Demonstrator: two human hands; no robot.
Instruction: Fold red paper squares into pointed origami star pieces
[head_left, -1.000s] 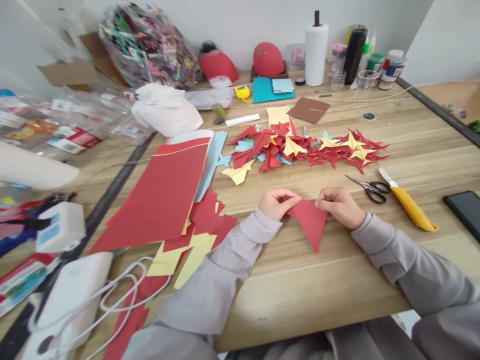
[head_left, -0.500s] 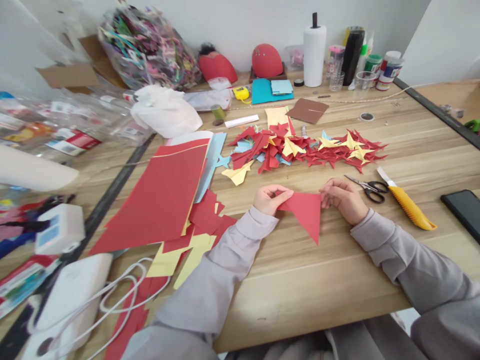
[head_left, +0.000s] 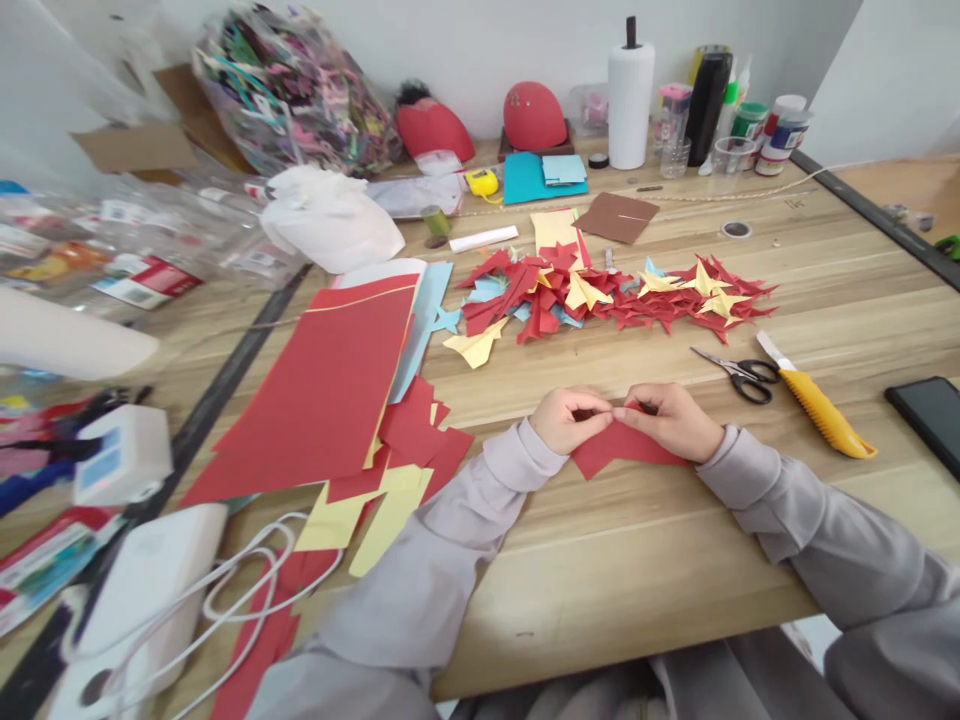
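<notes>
A folded red paper piece [head_left: 626, 447] is pinched between both hands above the wooden table. My left hand [head_left: 571, 418] grips its upper edge with thumb and fingers. Close against it, my right hand [head_left: 666, 418] pinches the same edge, the thumbtips nearly touching. The paper's lower part hangs below the fingers, with one corner pointing down at the left. Behind the hands lies a long pile of folded red, yellow and blue paper shapes [head_left: 551, 300].
Black scissors [head_left: 750, 380] and a yellow-handled knife [head_left: 825, 412] lie right of my right hand, with a phone [head_left: 930, 420] beyond. Large red sheets [head_left: 322, 385] and paper scraps [head_left: 412, 425] are at the left, near a white cable [head_left: 259, 560].
My hands have come together, the right one moving left. The red paper, earlier stretched between them as a downward-pointing triangle, is turned and now bunched under both hands' fingertips.
</notes>
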